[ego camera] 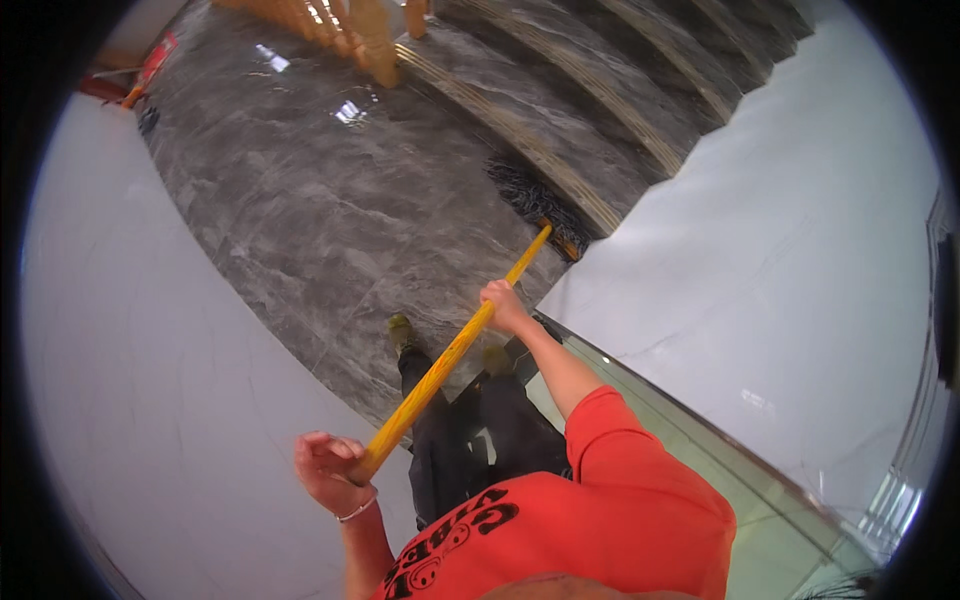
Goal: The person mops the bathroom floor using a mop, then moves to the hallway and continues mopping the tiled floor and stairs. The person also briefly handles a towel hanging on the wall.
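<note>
A yellow wooden mop handle (442, 367) runs slantwise across the front of my body. My right hand (504, 306) is closed around its middle part. At the near end of the handle is my left hand (330, 466), with the end against its palm, the fingers loosely curled and a thin bracelet at the wrist. The far end meets a mop head of dark grey strands (536, 199), which lies on the grey marbled tile floor (315, 195) against the foot of the lowest stair step (517, 142).
Dark stone stairs rise at the upper right beside a white wall (750, 247). A wooden baluster (371, 37) stands at the top. Another white wall (187, 390) borders the floor at left. A red object (156, 58) is at the far upper left. A glass panel (697, 450) lies at my right.
</note>
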A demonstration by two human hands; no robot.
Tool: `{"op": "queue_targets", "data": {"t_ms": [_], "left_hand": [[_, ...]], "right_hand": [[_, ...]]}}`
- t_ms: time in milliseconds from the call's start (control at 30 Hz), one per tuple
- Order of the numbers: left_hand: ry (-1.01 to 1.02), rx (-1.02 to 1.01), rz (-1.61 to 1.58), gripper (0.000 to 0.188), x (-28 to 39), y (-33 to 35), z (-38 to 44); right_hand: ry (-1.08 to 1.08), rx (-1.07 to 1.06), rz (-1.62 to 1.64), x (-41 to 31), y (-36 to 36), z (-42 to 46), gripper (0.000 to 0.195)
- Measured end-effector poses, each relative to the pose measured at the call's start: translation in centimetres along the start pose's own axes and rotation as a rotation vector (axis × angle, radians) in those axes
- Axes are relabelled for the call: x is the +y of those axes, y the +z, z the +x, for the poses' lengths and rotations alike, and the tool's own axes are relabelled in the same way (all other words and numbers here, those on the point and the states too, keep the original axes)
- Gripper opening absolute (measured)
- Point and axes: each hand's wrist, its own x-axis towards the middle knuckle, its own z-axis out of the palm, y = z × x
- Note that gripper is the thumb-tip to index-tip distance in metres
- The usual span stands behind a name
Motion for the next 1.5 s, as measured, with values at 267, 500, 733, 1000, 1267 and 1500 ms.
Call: {"op": "queue_targets", "data": {"t_ms": [267, 500, 733, 1000, 1267, 1500], "left_hand": [[0.321, -0.774, 0.109, 0.026, 14.0, 2.7, 11.2], [0.831, -0.844, 0.401, 0.024, 20.6, 9.2, 16.6], [0.619, -1.467, 0.324, 0.032, 23.3, 21.8, 14.5], [0.323, -1.667, 0.139, 0.031, 14.2, 31.7, 13.7], [-0.020, -1.615, 0.285, 0.028, 4.0, 38.6, 17.9], [-0.081, -1.395, 0.623, 0.029, 9.7, 35.5, 28.5]], "right_hand": [[-0.003, 0.267, 0.154, -10.2, 8.6, 7.7, 0.029], [0.177, -0.019, 0.261, -19.5, 11.9, 16.5, 0.017], [0.329, 0.334, 0.214, -20.9, 1.2, 16.5, 0.023], [0.613, 0.768, 0.137, -10.4, -10.4, 14.0, 0.016], [0.563, 0.604, 0.012, 3.3, -7.8, 13.8, 0.024], [0.589, 0.552, 0.050, -2.4, 1.2, 20.4, 0.024]]}}
